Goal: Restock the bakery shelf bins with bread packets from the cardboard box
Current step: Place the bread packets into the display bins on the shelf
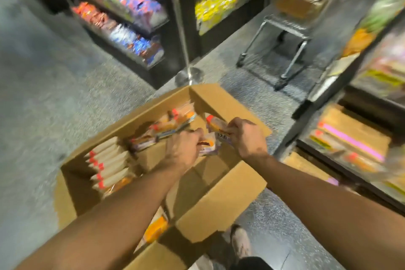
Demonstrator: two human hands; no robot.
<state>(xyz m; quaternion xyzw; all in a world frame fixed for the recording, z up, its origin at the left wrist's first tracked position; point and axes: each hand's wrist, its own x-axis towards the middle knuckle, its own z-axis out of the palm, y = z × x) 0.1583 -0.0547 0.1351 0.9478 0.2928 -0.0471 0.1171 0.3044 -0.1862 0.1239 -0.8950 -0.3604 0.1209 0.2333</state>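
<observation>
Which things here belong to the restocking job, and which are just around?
Job: cardboard box; bread packets in it; packets gripped by left hand and right hand; bakery shelf bins.
Around: snack shelves; metal cart; stanchion post.

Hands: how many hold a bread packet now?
2. The left hand grips packets at the middle of the box; the right hand grips a packet over its far right corner.

Two bare forearms reach forward and down, hands close together.

The left hand point(183, 148) shows its back, fingers curled in a grip. The right hand point(246, 137), just beside it, also has curled fingers pinching. Both wrists are straight, elbows out of view.
</observation>
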